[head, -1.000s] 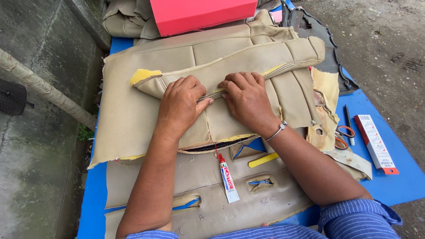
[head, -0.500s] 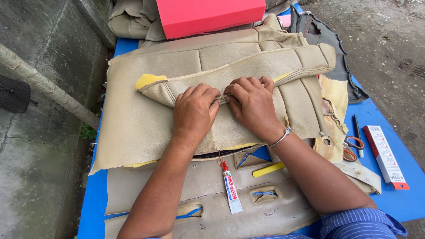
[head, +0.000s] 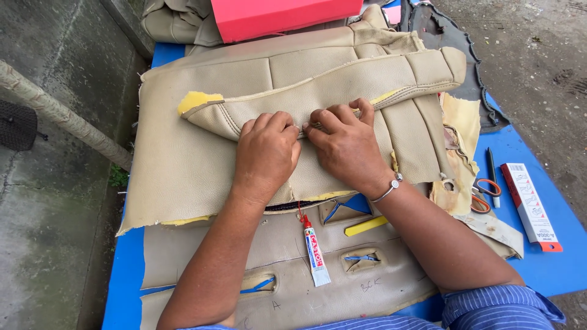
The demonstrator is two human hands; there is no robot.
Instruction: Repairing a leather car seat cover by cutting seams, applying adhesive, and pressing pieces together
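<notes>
**Both hands pressed on the folded edge of a beige seat cover**

The beige stitched leatherette seat cover (head: 202, 153), backed with yellow foam, lies flat across the far half of the blue table (head: 122, 287); its upper panel is folded toward the person, forming a long padded flap that runs from the left side toward the far right corner; yellow foam shows at the left tip of the flap.

The left hand (head: 266, 153) rests palm down on the flap, fingers curled at the fold line; the right hand (head: 345, 143) lies just beside it, touching it at the fingertips, fingers bent and pinching the seam edge of the flap; both hands are narrow and closed down on the material; a thin object between the fingertips cannot be identified. A silver bracelet (head: 391, 188) sits on the right wrist.

A flat beige leatherette pattern piece (head: 202, 250) with slots cut in it lies under the cover along the near edge of the table; on it lie a small white glue tube with a red cap (head: 313, 255), just near of the left wrist, and a yellow strip (head: 365, 226) beside the right forearm.

Near the right edge lie orange-handled scissors (head: 486, 190), a dark pen (head: 492, 174) and a long white carton with a red end (head: 531, 205); a red box (head: 281, 15) stands at the far edge.
</notes>
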